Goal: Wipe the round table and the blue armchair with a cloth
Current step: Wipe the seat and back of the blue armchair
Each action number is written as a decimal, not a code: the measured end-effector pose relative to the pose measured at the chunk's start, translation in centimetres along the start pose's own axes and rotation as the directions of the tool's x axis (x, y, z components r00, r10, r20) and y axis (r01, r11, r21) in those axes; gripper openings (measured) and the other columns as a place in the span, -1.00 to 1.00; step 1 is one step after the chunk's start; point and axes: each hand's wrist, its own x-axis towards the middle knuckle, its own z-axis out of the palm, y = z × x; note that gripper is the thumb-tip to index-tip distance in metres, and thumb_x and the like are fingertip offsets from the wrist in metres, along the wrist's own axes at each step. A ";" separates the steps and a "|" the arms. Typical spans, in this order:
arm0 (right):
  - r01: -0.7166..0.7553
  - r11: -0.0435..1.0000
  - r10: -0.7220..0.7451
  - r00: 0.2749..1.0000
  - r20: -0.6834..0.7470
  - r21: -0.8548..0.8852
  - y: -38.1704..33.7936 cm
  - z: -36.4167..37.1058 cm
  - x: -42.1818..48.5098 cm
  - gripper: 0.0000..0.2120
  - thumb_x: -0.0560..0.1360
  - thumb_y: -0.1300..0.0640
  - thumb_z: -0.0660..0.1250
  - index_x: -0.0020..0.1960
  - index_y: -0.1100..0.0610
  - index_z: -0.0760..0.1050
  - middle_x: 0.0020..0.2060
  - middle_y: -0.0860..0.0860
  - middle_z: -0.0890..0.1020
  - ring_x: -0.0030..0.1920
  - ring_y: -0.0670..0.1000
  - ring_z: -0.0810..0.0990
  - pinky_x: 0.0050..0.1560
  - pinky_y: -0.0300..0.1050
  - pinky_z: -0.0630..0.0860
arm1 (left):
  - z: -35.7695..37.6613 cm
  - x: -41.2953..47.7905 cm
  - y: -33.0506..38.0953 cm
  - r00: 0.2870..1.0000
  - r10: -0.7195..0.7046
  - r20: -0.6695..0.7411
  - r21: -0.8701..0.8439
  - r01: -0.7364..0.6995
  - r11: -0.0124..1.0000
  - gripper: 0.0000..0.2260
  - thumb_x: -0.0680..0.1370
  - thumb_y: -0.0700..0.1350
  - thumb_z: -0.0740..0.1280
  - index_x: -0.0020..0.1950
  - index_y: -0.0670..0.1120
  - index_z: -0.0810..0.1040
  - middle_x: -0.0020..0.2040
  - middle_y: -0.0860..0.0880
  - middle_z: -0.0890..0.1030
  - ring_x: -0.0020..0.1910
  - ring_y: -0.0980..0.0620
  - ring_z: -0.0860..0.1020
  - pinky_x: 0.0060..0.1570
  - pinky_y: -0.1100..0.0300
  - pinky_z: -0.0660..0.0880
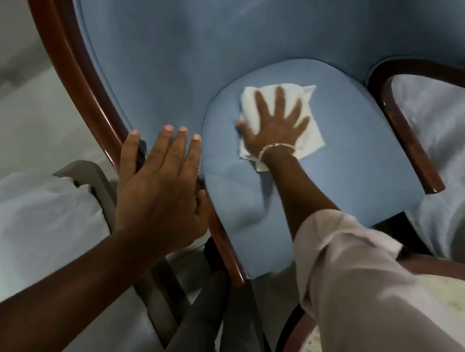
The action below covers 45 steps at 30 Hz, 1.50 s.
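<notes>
The blue armchair fills the view, with a dark wooden frame and a rounded blue seat cushion. A white cloth lies flat on the cushion. My right hand presses down on the cloth with fingers spread, a bracelet on the wrist. My left hand rests on the chair's left wooden armrest, fingers straight and together, thumb against the seat edge. The round table shows at the bottom right, a pale top with a wooden rim, partly hidden by my right sleeve.
A bed with white bedding and a grey frame stands at the lower left. More pale bedding lies to the right, behind the chair's right armrest. My dark-trousered legs stand between chair and table.
</notes>
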 end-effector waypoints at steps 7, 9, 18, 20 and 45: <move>0.451 0.887 -0.459 0.886 -0.069 -0.103 -1.4 4.0 -13.6 -0.50 0.56 -0.13 0.21 0.49 -0.13 0.35 0.53 0.10 0.34 0.50 0.44 0.23 0.38 0.54 0.15 | -0.1 -0.5 0.0 0.999 0.009 -0.048 -0.015 -0.010 1.000 -0.33 0.56 0.11 0.22 0.58 -0.22 0.26 0.57 -0.24 0.36 0.60 -0.21 0.26 0.57 -0.27 0.03; 0.384 0.914 -0.392 0.919 -0.041 -0.130 2.5 3.8 -17.2 -0.49 0.48 -0.06 0.30 0.43 -0.09 0.44 0.48 0.13 0.44 0.45 0.42 0.34 0.32 0.52 0.27 | -0.3 -0.5 0.1 0.998 -0.003 -0.066 -0.039 0.001 0.999 -0.33 0.57 0.08 0.22 0.59 -0.25 0.22 0.58 -0.27 0.32 0.62 -0.22 0.22 0.57 -0.28 0.03; -0.263 0.957 0.285 0.931 -0.228 0.123 13.6 0.5 -15.1 -0.39 0.47 -0.26 0.24 0.47 -0.07 0.37 0.55 0.02 0.31 0.52 0.26 0.27 0.43 0.30 0.24 | -0.2 -0.7 0.5 0.993 -0.051 -0.110 -0.110 0.038 0.993 -0.30 0.62 0.18 0.05 0.60 -0.27 0.15 0.62 -0.29 0.23 0.64 -0.24 0.13 0.59 -0.21 -0.05; -0.329 0.910 0.399 0.861 -0.314 0.253 12.0 1.8 -17.1 -0.39 0.49 -0.19 0.27 0.47 0.03 0.39 0.53 0.11 0.34 0.52 0.26 0.29 0.48 0.26 0.22 | -0.4 -0.7 0.7 0.993 -0.062 -0.104 -0.135 0.048 0.990 -0.30 0.61 0.18 0.06 0.61 -0.27 0.14 0.63 -0.27 0.21 0.65 -0.22 0.11 0.60 -0.20 -0.04; -0.409 0.869 0.403 0.911 0.080 0.280 -5.1 -3.6 -5.3 -0.39 0.51 -0.07 0.26 0.53 -0.10 0.20 0.55 0.04 0.22 0.51 0.35 0.15 0.36 0.24 0.37 | -4.6 12.5 -13.4 0.914 0.245 -0.324 -0.286 -0.341 0.895 -0.31 0.60 0.05 0.17 0.62 -0.30 0.11 0.64 -0.26 0.15 0.65 -0.23 0.04 0.63 -0.06 -0.10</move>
